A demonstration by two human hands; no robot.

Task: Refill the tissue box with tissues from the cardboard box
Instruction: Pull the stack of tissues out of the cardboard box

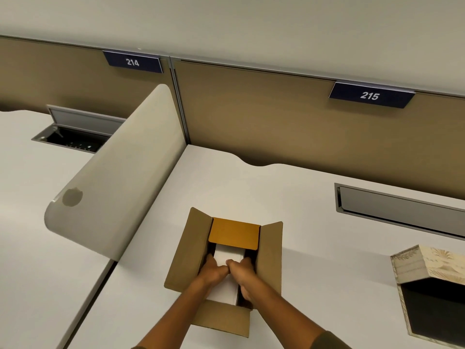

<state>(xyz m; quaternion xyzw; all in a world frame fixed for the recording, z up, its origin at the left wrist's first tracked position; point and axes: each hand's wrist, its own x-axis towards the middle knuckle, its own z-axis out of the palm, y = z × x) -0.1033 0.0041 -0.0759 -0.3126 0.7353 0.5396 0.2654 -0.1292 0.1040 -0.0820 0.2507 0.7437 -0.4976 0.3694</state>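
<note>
Presently both hands, left hand (214,272) and right hand (242,275), clasp the white tissues (229,255) inside the open cardboard box (270,253), stack running away from the person, while the tissue box (427,265) lies open well to the right, nearer the right hand.

two bare forearms enter from the lower edge of the view, each ending in a bare hand: left hand (214,272), right hand (242,275). no glove, ring, watch or bracelet shows on either hand or wrist. a dull olive-brown sleeve (329,340) covers the right arm near the elbow, its cuff edge pushed well up the forearm. a sliver of like-coloured fabric shows at the frame's bottom edge by the left arm, too little to describe.
</note>
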